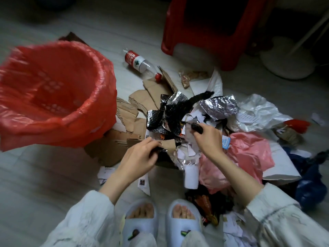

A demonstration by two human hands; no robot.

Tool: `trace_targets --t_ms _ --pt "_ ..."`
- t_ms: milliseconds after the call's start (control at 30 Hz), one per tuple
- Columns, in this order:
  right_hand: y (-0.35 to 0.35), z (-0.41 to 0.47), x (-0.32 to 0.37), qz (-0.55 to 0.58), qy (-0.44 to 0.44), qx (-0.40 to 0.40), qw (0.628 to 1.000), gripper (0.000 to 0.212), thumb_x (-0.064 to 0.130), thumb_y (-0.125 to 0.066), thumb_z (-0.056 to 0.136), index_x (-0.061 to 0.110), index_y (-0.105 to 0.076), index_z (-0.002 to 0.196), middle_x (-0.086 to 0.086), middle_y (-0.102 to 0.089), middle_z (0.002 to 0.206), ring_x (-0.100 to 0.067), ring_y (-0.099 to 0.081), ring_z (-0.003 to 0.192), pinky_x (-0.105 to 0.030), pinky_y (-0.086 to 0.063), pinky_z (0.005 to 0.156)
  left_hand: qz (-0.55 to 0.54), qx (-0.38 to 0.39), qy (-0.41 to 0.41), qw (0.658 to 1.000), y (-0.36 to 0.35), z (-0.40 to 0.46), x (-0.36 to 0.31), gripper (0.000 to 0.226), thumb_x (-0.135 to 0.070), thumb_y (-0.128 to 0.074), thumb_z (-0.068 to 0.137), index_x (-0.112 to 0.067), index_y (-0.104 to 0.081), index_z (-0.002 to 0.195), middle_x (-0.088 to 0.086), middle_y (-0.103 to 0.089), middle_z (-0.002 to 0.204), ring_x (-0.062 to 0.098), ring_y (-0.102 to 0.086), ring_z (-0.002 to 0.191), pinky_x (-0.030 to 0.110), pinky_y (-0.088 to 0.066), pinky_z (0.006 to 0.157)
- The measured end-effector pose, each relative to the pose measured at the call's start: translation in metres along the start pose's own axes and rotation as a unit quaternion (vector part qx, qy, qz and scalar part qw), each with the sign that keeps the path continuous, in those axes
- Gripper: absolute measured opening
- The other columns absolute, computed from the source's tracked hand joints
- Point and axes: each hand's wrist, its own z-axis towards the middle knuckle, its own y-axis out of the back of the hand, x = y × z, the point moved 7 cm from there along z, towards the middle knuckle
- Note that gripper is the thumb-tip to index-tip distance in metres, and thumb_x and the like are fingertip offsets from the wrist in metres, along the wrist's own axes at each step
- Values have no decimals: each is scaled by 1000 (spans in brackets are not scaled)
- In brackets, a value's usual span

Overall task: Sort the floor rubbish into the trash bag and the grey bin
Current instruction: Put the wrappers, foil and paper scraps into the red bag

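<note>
The rubbish pile (pixel 204 125) of cardboard, foil and plastic spreads across the pale floor (pixel 44 175), under and beyond both hands. The red trash bag (pixel 53 93), lining a basket and seemingly empty, stands left of the fingers. The left hand (pixel 140 155) pinches a cardboard scrap (pixel 169 145); the right hand (pixel 207 138) grips a small dark object (pixel 196 128).

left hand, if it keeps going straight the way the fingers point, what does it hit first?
Likely the black-and-silver foil wrapper, just beyond the left hand and the cardboard scrap its fingertips already touch. Depth is hard to judge from one view, so the paper scraps beside it are possible.
</note>
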Motion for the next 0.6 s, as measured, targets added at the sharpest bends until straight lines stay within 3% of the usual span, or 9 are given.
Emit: trace_targets --t_ms 133,267,433,600 --pt "42 13 40 159 -37 -8 986 22 26 -63 85 4 -65 79 -14 -65 76 -30 -61 78 -36 -47 68 -36 -86 -12 996 66 4 -16 27 -17 -44 77 -11 -60 99 1 -58 93 22 -59 84 37 -48 67" --pt "78 11 104 241 -4 -9 970 25 26 -61 88 2 -62 83 -8 -59 72 -26 -59 75 -37 -48 69 -65 -208 9 976 143 -2 -21 23 -14 -49 74 -11 -62 92 1 -60 87 20 -58 82 32 -46 70" --pt "104 1 210 216 108 -28 970 19 23 -55 91 8 -59 80 -8 -61 77 -23 -56 76 -33 -41 66 -53 -383 43 921 242 -30 -12 13 -10 -56 74 -8 -61 86 -1 -55 81 14 -53 76 18 -36 66" --pt "88 11 282 321 96 -10 942 21 24 -53 89 9 -58 74 -4 -55 67 -27 -55 75 -37 -45 69 17 -506 111 855 306 -64 13 13 -9 -56 78 -5 -61 89 13 -58 87 29 -56 82 27 -37 71"
